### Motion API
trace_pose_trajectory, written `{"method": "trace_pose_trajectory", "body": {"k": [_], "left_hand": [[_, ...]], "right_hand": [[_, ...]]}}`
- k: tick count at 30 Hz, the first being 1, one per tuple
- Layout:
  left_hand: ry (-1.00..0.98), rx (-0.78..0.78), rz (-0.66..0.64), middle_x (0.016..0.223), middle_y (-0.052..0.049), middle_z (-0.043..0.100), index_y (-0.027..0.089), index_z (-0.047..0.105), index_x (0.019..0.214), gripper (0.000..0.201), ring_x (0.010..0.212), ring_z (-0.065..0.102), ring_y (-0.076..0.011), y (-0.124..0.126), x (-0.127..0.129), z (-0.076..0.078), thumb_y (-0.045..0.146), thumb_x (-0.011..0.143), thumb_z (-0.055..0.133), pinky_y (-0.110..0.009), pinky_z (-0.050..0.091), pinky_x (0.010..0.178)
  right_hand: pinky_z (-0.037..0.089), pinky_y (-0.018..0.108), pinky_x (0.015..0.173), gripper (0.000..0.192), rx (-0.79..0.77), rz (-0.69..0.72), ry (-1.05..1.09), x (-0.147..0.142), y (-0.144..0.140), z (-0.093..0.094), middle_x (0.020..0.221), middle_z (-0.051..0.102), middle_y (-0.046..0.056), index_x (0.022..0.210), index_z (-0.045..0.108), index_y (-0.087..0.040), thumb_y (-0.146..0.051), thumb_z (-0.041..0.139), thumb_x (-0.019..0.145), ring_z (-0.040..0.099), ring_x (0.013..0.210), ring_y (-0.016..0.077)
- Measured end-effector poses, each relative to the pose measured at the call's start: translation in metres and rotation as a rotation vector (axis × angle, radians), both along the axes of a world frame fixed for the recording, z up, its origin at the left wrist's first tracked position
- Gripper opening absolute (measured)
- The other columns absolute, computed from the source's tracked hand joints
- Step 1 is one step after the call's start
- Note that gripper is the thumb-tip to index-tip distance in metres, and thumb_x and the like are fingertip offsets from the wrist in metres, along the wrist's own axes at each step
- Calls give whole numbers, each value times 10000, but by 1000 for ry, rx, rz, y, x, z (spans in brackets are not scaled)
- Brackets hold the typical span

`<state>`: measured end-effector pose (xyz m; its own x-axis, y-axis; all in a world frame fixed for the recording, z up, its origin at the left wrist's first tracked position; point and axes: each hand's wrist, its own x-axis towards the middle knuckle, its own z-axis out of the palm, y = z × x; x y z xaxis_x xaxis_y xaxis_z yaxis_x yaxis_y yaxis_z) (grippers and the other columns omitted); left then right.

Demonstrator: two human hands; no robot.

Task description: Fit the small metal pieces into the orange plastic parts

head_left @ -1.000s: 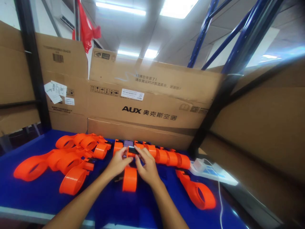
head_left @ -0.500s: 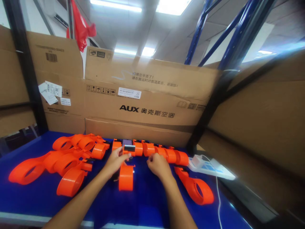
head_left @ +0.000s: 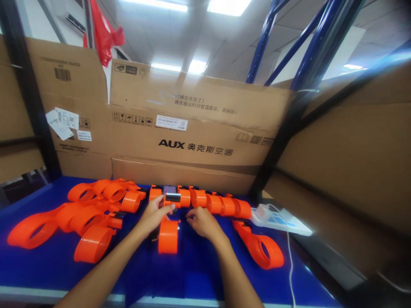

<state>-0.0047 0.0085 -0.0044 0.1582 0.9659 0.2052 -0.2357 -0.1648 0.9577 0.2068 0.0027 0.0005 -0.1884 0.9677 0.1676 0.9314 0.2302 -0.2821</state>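
Counting two hands (head_left: 154, 215) (head_left: 202, 222), one orange ring (head_left: 168, 236)

The orange rings (head_left: 168, 236) look like smooth moulded plastic with a soft sheen, and the same finish shows on the row of orange pieces (head_left: 214, 204) and on the pile of orange loops (head_left: 84, 218). A small dark part (head_left: 173, 197) among them has a glossier face. The table (head_left: 58, 265) has a smooth, saturated blue top that reflects a little light. The boxes (head_left: 199, 141) behind are matt brown cardboard with printed lettering and white paper labels (head_left: 171, 122). The power strip (head_left: 276, 220) is glossy white plastic. The blue beams (head_left: 266, 38) look like painted metal, and the red bag (head_left: 102, 32) is thin, shiny plastic film.
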Motion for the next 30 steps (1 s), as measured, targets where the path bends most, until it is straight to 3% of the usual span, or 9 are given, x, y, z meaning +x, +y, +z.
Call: {"method": "trace_pose_trajectory", "body": {"k": [3, 9, 18, 21, 25, 30], "left_hand": [[2, 9, -6, 705, 1, 689, 183, 689, 962, 321, 538, 605, -137, 0, -1, -1, 331, 701, 803, -231, 477, 498], [-1, 36, -5, 678, 15, 662, 182, 689, 984, 317, 550, 608, -141, 0, 0, -2, 315, 716, 794, -235, 488, 507], [10, 47, -16, 725, 6, 671, 183, 681, 1010, 338, 559, 608, -140, 2, -2, -4, 324, 723, 789, -241, 503, 522], [8, 62, -10, 742, -3, 678, 173, 679, 999, 336, 551, 598, -132, 3, -2, -5, 340, 729, 786, -239, 505, 529], [20, 59, 0, 724, 0, 672, 168, 669, 981, 327, 527, 584, -123, 5, -3, -6, 384, 756, 765, -234, 494, 525], [49, 54, 9, 675, 9, 646, 155, 672, 988, 358, 527, 573, -120, 7, -4, -7, 419, 763, 760, -224, 475, 527]], "right_hand": [[491, 301, 769, 166, 11, -32, -8, -4, 0, -2, 982, 771, 73, 965, 761, -249, -297, 661, 842, 707, 968, 253], [488, 341, 726, 398, 16, -182, -91, -13, -1, -5, 988, 748, 149, 983, 724, -200, -564, 636, 848, 709, 933, 304], [451, 321, 663, 251, 12, -131, -138, -20, -7, -6, 892, 739, 120, 932, 700, -212, -445, 664, 848, 706, 870, 295], [405, 269, 602, 215, 79, -59, -16, -17, -5, -2, 832, 724, 79, 889, 686, -209, -419, 640, 873, 687, 796, 241], [385, 253, 565, 294, 289, 51, 296, -17, -2, 3, 748, 688, 49, 851, 652, -192, -430, 517, 959, 629, 686, 196], [486, 286, 691, 315, 396, 264, 609, -24, -3, 3, 878, 708, 64, 981, 671, -191, -367, 413, 1017, 648, 799, 210]]}}
